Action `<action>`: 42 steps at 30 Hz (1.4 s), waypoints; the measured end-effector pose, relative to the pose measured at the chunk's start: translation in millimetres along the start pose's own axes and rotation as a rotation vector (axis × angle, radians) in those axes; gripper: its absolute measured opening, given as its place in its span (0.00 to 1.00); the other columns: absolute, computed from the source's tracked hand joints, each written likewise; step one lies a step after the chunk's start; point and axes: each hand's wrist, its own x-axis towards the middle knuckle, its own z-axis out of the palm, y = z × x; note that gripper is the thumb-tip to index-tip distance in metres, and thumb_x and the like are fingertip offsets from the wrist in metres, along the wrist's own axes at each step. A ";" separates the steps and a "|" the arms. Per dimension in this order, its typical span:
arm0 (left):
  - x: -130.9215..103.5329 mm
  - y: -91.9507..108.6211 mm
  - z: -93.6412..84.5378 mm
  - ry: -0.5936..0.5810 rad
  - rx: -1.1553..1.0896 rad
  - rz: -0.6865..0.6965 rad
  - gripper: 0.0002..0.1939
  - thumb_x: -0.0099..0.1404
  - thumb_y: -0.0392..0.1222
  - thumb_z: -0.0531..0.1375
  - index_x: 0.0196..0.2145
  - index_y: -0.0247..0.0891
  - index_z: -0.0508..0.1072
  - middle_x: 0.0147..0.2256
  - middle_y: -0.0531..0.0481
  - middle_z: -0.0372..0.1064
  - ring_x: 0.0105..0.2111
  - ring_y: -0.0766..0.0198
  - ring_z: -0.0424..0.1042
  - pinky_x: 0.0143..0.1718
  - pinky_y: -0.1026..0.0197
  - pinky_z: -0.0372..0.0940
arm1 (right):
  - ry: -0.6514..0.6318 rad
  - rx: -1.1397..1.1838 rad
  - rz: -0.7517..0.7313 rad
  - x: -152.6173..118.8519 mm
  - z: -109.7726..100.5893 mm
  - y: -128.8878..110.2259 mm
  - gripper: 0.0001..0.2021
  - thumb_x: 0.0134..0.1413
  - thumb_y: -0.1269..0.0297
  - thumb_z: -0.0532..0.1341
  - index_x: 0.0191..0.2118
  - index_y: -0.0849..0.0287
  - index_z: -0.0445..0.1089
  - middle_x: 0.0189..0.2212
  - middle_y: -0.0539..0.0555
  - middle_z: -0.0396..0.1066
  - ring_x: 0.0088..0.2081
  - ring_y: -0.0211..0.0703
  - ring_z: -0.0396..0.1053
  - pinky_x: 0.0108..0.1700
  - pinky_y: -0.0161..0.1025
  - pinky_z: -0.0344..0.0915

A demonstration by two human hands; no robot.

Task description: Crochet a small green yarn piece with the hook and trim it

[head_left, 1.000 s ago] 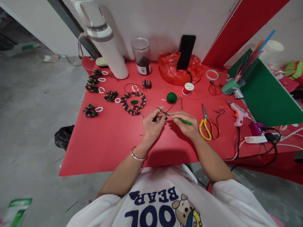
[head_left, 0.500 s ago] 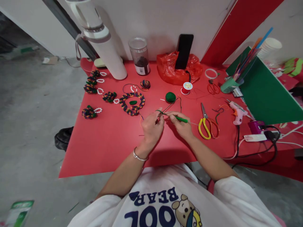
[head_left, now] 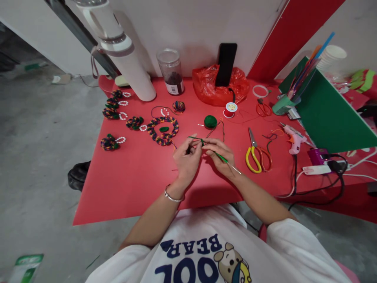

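Green yarn (head_left: 193, 137) is pinched in my left hand (head_left: 188, 155), its strand stretched over the fingers. My right hand (head_left: 221, 155) is closed around a crochet hook (head_left: 221, 157) with a green grip, its bare metal end sloping down toward my wrist. The hook's working tip meets the yarn between my fingertips, where the stitches are too small to make out. Just beyond lies a ball of green yarn (head_left: 210, 122). A braided multicoloured loop (head_left: 152, 133) rests to the left, around a small green crocheted leaf (head_left: 164, 129).
Several crocheted flowers with bead loops (head_left: 109, 142) line the left side. Yellow-and-orange-handled scissors (head_left: 253, 155) and a pink glue gun (head_left: 295, 140) lie right. At the back stand a white bottle (head_left: 132, 68), a jar (head_left: 171, 72) and a phone (head_left: 226, 65) against a red bag (head_left: 203, 84).
My right hand has turned, so the hook's back end now points more downward. Both hands stay close together, and the left fingers have shifted on the yarn. The view has moved slightly.
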 end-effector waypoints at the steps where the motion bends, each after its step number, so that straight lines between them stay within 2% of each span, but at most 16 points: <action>1: 0.9 -0.3 0.3 -0.008 -0.021 -0.028 0.16 0.58 0.39 0.66 0.45 0.38 0.80 0.32 0.51 0.78 0.24 0.71 0.67 0.28 0.67 0.63 | 0.007 -0.003 -0.007 -0.2 -0.1 0.1 0.10 0.67 0.56 0.61 0.46 0.45 0.79 0.52 0.54 0.77 0.53 0.46 0.75 0.58 0.48 0.71; 7: 7.7 -5.1 -0.2 -0.045 -0.129 -0.149 0.21 0.54 0.40 0.69 0.47 0.38 0.78 0.30 0.52 0.77 0.24 0.71 0.70 0.28 0.67 0.64 | -0.013 -0.069 -0.024 -0.1 -0.5 -3.4 0.10 0.67 0.56 0.60 0.46 0.45 0.80 0.51 0.55 0.76 0.51 0.46 0.75 0.55 0.46 0.73; 12: 5.9 -4.6 -0.3 -0.065 -0.140 -0.157 0.22 0.53 0.40 0.69 0.47 0.37 0.78 0.28 0.52 0.78 0.24 0.70 0.72 0.29 0.67 0.66 | -0.005 -0.125 -0.124 1.1 -0.9 -1.6 0.10 0.68 0.62 0.61 0.48 0.46 0.79 0.47 0.56 0.75 0.49 0.45 0.75 0.50 0.45 0.73; 16: 4.5 -2.2 0.1 -0.071 -0.143 -0.139 0.25 0.53 0.39 0.69 0.50 0.36 0.77 0.29 0.52 0.79 0.23 0.71 0.70 0.28 0.68 0.65 | 0.015 -0.223 -0.213 1.5 -0.9 3.8 0.10 0.66 0.64 0.63 0.50 0.47 0.78 0.50 0.57 0.74 0.48 0.45 0.73 0.45 0.44 0.74; 21: 5.0 -2.5 -0.6 -0.079 -0.132 -0.119 0.26 0.53 0.37 0.68 0.51 0.36 0.78 0.27 0.55 0.76 0.22 0.73 0.66 0.26 0.69 0.62 | -0.005 -0.246 -0.252 2.8 -3.3 3.8 0.11 0.65 0.66 0.63 0.51 0.49 0.77 0.48 0.57 0.75 0.46 0.44 0.74 0.44 0.44 0.74; 27: 3.3 -1.0 -0.1 -0.170 -0.187 -0.162 0.29 0.52 0.36 0.68 0.53 0.36 0.77 0.27 0.56 0.74 0.22 0.74 0.64 0.26 0.69 0.62 | -0.002 -0.247 -0.259 5.7 -7.7 -2.0 0.14 0.66 0.68 0.60 0.53 0.51 0.76 0.48 0.58 0.75 0.48 0.46 0.74 0.47 0.45 0.74; 31: 4.8 3.3 -1.3 -0.224 -0.340 -0.273 0.24 0.55 0.39 0.67 0.51 0.36 0.78 0.23 0.58 0.68 0.18 0.74 0.60 0.21 0.69 0.56 | -0.002 -0.282 -0.293 5.7 -6.8 0.8 0.14 0.66 0.68 0.61 0.55 0.50 0.75 0.46 0.57 0.76 0.45 0.45 0.74 0.46 0.44 0.74; 34: 8.7 3.8 -1.1 -0.181 -0.423 -0.353 0.19 0.58 0.45 0.68 0.46 0.36 0.80 0.21 0.59 0.64 0.15 0.75 0.55 0.17 0.68 0.50 | -0.011 -0.309 -0.342 4.7 -5.5 4.0 0.16 0.65 0.69 0.63 0.56 0.50 0.74 0.46 0.58 0.76 0.44 0.45 0.73 0.45 0.44 0.73; 37: 12.0 2.0 0.1 -0.118 -0.401 -0.312 0.19 0.52 0.42 0.73 0.42 0.36 0.81 0.24 0.58 0.68 0.19 0.76 0.60 0.20 0.69 0.56 | -0.018 -0.318 -0.363 4.4 -5.3 4.6 0.16 0.64 0.70 0.63 0.56 0.51 0.74 0.46 0.58 0.76 0.44 0.45 0.73 0.45 0.43 0.73; 42: 13.9 2.6 -1.3 -0.149 -0.382 -0.326 0.23 0.48 0.41 0.75 0.44 0.37 0.81 0.27 0.54 0.75 0.24 0.72 0.69 0.27 0.68 0.63 | -0.006 -0.364 -0.347 5.2 -6.4 2.9 0.14 0.66 0.69 0.62 0.55 0.50 0.75 0.46 0.58 0.77 0.45 0.44 0.74 0.45 0.44 0.74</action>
